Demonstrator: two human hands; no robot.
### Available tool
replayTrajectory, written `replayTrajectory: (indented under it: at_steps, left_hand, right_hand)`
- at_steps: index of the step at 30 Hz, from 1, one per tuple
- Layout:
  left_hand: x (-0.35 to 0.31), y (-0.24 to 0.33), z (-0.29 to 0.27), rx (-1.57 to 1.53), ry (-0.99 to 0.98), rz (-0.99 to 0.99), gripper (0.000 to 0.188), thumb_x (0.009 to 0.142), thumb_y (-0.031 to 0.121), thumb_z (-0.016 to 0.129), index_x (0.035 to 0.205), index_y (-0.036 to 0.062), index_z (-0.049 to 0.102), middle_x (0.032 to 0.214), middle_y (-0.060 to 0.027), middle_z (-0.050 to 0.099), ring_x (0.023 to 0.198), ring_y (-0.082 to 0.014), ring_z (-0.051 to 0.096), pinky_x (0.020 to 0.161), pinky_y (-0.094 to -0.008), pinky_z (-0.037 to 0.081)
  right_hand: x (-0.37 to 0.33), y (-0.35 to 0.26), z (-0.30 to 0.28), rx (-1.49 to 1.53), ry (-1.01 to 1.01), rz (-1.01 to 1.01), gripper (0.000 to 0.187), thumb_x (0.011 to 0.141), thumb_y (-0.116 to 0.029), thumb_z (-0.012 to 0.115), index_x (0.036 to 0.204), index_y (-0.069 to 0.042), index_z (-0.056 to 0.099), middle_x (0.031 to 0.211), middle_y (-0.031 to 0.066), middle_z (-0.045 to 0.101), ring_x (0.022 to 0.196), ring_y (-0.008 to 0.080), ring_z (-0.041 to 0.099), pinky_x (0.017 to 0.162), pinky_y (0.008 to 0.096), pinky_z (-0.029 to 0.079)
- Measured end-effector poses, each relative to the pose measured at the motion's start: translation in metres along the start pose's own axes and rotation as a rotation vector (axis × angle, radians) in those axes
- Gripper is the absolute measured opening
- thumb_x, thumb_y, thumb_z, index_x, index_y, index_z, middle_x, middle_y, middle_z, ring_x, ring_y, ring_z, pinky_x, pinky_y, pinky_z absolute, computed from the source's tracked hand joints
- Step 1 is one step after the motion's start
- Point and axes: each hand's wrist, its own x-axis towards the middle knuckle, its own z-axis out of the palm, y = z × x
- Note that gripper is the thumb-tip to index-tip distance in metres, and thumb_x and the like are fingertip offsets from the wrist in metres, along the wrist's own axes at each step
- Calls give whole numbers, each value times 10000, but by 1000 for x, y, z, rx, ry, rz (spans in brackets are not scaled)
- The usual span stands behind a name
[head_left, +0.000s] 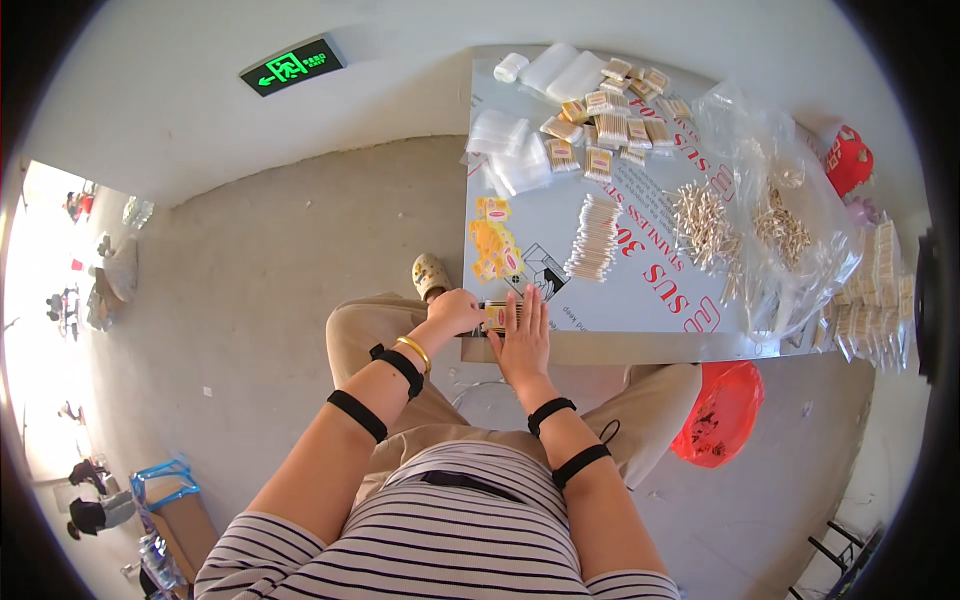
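Observation:
A small clear packet of cotton swabs with a yellow card (496,317) lies at the table's near left edge, between my hands. My left hand (457,312) is closed, its fingertips pinching the packet's left end. Flat over the packet's right part lies my right hand (523,340), fingers stretched out and pressing on it. Just beyond is a loose pile of yellow cards (493,245). To the right of the cards, a neat row of cotton swabs (594,238) is laid out on the table.
The table (650,185) is metal with printed film. Filled swab packets (610,120) and empty clear bags (515,150) lie at its far side. Loose swabs (703,225) sit beside a large plastic bag of swabs (782,225). Stacked packs (875,290) stand far right; a red bag (718,415) is below.

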Motion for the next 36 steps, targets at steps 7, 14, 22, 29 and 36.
replayTrajectory:
  at_steps: [7,14,22,29,36]
  left_hand:
    - [-2,0,1,-35,20,14,293,746,389,688,828,117,762,865,-101,740,859,-288,715,747,-406,562]
    - [-6,15,-4,65,1,43,273,732,369,686,794,112,752,787,-105,726,780,-277,712,709,-409,558]
    - [-6,27,-11,161,-43,11,353,773,331,619,903,34,757,886,-185,735,879,-340,720,755,-427,570]
    - [-1,14,-16,144,-122,93,332,767,319,620,890,45,762,881,-178,735,888,-337,718,753,-443,570]
    - [1,-2,-9,101,-80,104,235,707,311,676,853,161,782,807,-103,727,793,-291,710,712,-413,563]
  right_hand:
    - [-6,-4,1,-24,-44,-17,802,952,-464,540,1546,-7,254,1606,290,141,1508,417,119,1229,503,107]
    - [-2,-11,-1,14,-97,-8,834,952,-527,517,1551,-15,247,1608,293,136,1511,420,96,1232,505,87]
    - [6,-35,4,-45,-145,-29,877,957,-574,468,1550,22,221,1615,286,121,1515,420,63,1234,502,57]
    - [6,-35,15,109,-35,-38,889,941,-497,552,1530,74,211,1614,279,139,1520,392,91,1233,493,84]
    - [7,-22,9,303,-4,-90,888,920,-452,604,1518,87,230,1610,256,186,1519,360,135,1232,489,120]
